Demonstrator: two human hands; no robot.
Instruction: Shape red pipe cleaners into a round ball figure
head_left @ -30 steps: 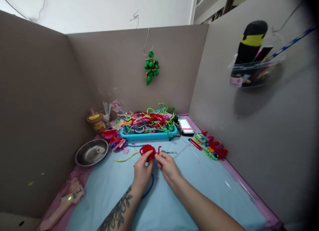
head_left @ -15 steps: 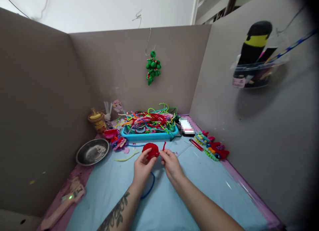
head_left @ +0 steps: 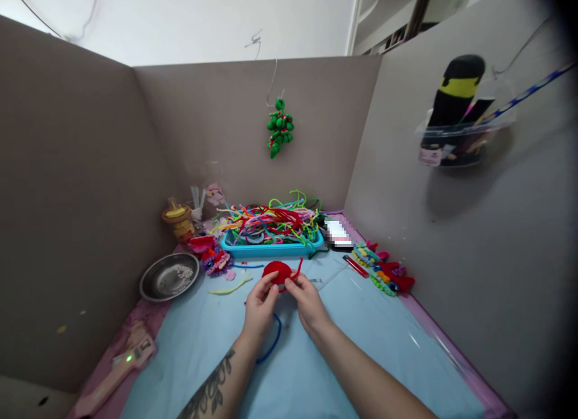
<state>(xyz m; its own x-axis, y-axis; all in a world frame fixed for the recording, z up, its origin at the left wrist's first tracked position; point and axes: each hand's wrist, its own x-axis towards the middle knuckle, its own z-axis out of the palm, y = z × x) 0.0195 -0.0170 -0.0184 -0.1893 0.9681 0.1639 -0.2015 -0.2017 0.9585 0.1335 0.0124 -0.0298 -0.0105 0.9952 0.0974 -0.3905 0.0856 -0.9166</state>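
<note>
A round red piece of coiled pipe cleaner is held just above the blue table cover, between both hands. My left hand grips its near left edge with thumb and fingers. At its right edge my right hand pinches it where a short red end sticks up. Below the hands a blue pipe cleaner curves on the cover, and a yellow-green strip lies to the left.
A blue tray heaped with coloured pipe cleaners stands at the back. A metal bowl and a pink glue gun are on the left. To the right lie a red-handled tool, a phone and colourful fish-like crafts.
The right hand has shifted closer to the left, now gripping the red piece's edge rather than its loose end. The view has tilted slightly.
</note>
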